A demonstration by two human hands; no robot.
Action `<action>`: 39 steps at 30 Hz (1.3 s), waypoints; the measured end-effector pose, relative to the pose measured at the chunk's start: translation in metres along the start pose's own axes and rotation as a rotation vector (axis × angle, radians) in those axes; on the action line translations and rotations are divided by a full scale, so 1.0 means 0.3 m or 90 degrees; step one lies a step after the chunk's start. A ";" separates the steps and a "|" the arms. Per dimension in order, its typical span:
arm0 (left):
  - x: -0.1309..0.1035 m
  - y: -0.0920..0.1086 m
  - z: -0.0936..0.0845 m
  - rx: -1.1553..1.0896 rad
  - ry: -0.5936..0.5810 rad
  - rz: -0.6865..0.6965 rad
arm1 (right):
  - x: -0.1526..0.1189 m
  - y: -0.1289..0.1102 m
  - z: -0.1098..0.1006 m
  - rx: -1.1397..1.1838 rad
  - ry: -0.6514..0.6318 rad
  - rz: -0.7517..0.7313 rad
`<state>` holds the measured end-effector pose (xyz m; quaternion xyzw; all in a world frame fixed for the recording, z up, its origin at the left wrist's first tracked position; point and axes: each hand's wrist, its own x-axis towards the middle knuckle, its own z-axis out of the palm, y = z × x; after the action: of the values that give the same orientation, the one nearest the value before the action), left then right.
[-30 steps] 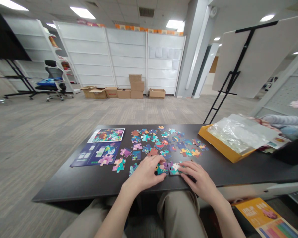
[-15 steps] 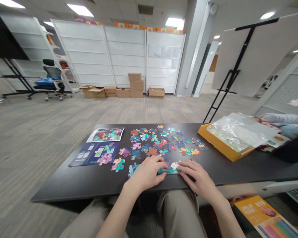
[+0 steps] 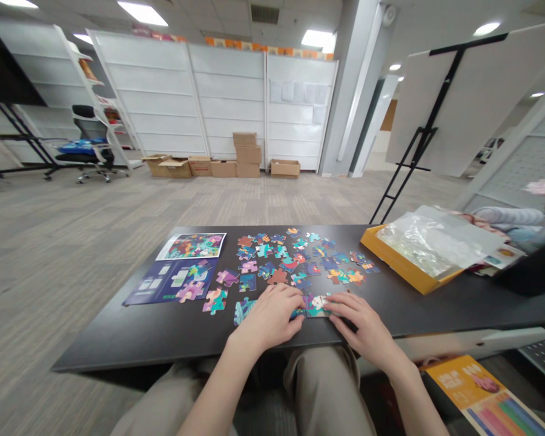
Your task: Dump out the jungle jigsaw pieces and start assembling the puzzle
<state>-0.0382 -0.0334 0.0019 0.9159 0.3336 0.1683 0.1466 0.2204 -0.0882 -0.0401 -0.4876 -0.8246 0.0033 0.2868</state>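
Near the front edge of the dark table, a short strip of puzzle pieces (image 3: pixel 315 304) lies flat between my hands. My left hand (image 3: pixel 279 312) curls over the strip's left part, its fingers bent onto a piece that they mostly cover. From the right, my right hand (image 3: pixel 356 318) rests its fingertips on the strip's white and teal end. A teal piece (image 3: pixel 244 310) shows just left of my left hand. Beyond both hands, many loose pieces (image 3: pixel 279 251) are spread out. A pink and teal piece (image 3: pixel 215 300) lies farther left.
A picture sheet (image 3: pixel 193 245) and a purple leaflet (image 3: pixel 145 284) with pieces on it lie at the left. At the right stands a yellow box (image 3: pixel 399 266) holding clear plastic. Another yellow box (image 3: pixel 481 387) is below the table (image 3: pixel 140 339) at lower right.
The view has shifted very slightly. My hands keep almost the same place on the strip, and the loose pieces lie as before.
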 end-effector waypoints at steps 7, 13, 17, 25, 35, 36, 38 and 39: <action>0.023 0.010 0.008 0.028 -0.017 -0.003 | -0.005 0.005 0.004 0.003 0.022 0.008; 0.023 0.010 0.014 0.033 -0.011 0.005 | -0.009 0.009 0.013 0.001 0.029 0.010; 0.022 0.011 0.015 0.036 -0.012 0.011 | -0.005 0.007 0.018 -0.023 0.035 -0.007; 0.023 0.009 0.016 0.031 -0.011 0.022 | 0.008 0.014 0.008 -0.051 0.010 -0.046; 0.037 0.020 0.045 0.047 0.007 0.017 | 0.021 0.021 -0.005 -0.038 -0.007 -0.039; 0.041 0.025 0.051 0.047 0.011 0.016 | 0.022 0.030 -0.007 -0.035 -0.009 -0.036; 0.051 0.035 0.063 0.055 0.020 0.014 | 0.019 0.052 -0.010 -0.028 -0.003 -0.034; 0.055 0.041 0.068 0.060 0.023 0.013 | 0.016 0.063 -0.011 -0.023 0.001 -0.034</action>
<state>-0.0110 -0.0346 -0.0083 0.9219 0.3347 0.1700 0.0955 0.2354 -0.0755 -0.0405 -0.4704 -0.8373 -0.0198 0.2781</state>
